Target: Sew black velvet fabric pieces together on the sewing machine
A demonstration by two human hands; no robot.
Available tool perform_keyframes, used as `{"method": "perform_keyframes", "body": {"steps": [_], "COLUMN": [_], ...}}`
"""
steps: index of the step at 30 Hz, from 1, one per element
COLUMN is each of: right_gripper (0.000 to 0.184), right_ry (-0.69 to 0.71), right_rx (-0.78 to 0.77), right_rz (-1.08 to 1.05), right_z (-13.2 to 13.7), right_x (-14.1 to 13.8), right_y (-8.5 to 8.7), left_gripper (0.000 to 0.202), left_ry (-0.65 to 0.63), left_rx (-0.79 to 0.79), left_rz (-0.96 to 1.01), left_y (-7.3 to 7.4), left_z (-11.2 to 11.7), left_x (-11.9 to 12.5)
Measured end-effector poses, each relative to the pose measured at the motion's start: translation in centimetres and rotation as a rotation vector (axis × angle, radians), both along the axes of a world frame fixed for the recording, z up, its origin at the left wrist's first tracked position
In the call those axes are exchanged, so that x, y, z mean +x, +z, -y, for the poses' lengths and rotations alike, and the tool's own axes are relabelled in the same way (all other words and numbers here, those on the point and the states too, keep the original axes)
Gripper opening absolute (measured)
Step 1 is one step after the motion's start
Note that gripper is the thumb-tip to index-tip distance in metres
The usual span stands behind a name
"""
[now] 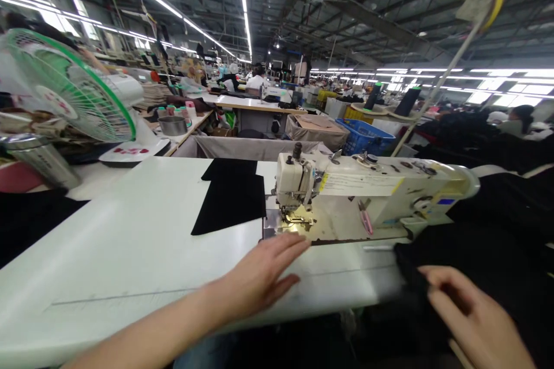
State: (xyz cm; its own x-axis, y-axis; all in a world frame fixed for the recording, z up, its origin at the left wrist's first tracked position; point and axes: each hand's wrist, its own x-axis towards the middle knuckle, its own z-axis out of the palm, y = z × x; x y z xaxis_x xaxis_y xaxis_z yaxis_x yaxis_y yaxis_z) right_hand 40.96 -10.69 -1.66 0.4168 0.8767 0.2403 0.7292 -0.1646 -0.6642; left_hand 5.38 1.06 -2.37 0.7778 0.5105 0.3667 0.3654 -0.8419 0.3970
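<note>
My left hand [270, 274] hovers at the front of the sewing machine [346, 190], fingers stretched out and holding nothing. Its fingertips come close to the lit needle plate [296, 220]. To the right, my right hand [474, 311] pinches the edge of a black fabric piece [411, 271], slightly blurred, beside a dark heap of cloth [489, 253]. Left of the needle, black cut fabric pieces [236, 199] lie flat on the white table [142, 242]. Pink-handled thread snips [365, 218] rest against the machine bed.
A green-rimmed fan [69, 86] and a steel flask [41, 161] stand at the left. Behind the table are a metal bowl [173, 124], a blue crate [366, 135] and a cardboard box [318, 127]. Dark thread cones [407, 101] sit on a stand behind the machine.
</note>
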Motion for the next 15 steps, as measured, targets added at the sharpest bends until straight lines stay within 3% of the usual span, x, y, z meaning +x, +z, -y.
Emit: {"method": "perform_keyframes", "body": {"steps": [3, 5, 8, 11, 13, 15], "right_gripper": [0.018, 0.022, 0.032, 0.055, 0.085, 0.093], "right_ry": [0.451, 0.599, 0.538, 0.468, 0.53, 0.507], "right_rx": [-0.222, -0.284, -0.19, -0.024, 0.003, -0.016], "right_rz": [-0.378, -0.608, -0.888, -1.124, -1.07, -0.841], "right_z": [-0.8, -1.3, -1.4, -1.0, -0.7, -0.5], "right_x": [-8.5, -11.8, -13.4, -13.8, -14.4, -14.8], "right_y": [2.8, 3.7, 3.5, 2.6, 2.0, 1.2], "left_gripper": [0.094, 0.083, 0.036, 0.013, 0.004, 0.005], "left_ry": [-0.114, -0.153, -0.047, 0.207, 0.33, 0.402], "left_rx": [-0.115, -0.209, -0.275, -0.235, -0.222, -0.252], "left_rz": [0.142, 0.273, 0.479, 0.564, 0.589, 0.607], "left_y": [1.4, 2.0, 2.7, 3.7, 4.6, 5.4], "left_z": [3.8, 5.2, 5.3, 4.2, 3.7, 3.6], "left_x": [2.5, 3.5, 3.9, 3.4, 2.7, 2.1]}}
